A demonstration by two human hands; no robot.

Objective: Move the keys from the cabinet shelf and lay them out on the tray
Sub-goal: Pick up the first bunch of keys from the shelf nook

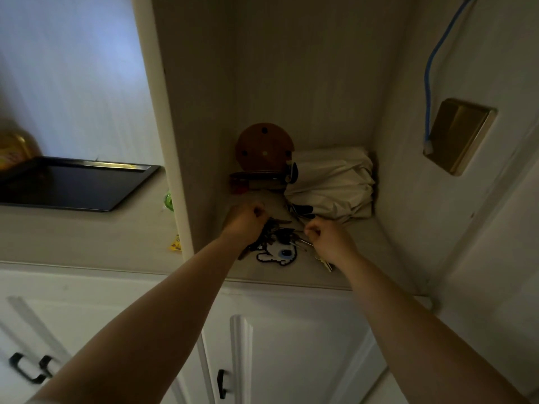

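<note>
Gathering the keys off the shelf

Both hands are reaching in: left hand [243,221] and right hand [326,236] are curling closed on the keys [280,233], seemingly gripping, on the cabinet shelf [364,252]; next they need lifting leftward to the bare tray [73,185]

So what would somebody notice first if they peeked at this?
Probably the two hands, left hand and right hand, both closed around a dark pile of keys on the cabinet shelf. A white pixel-style charm lies just in front. The black tray sits empty on the counter to the left.
</note>
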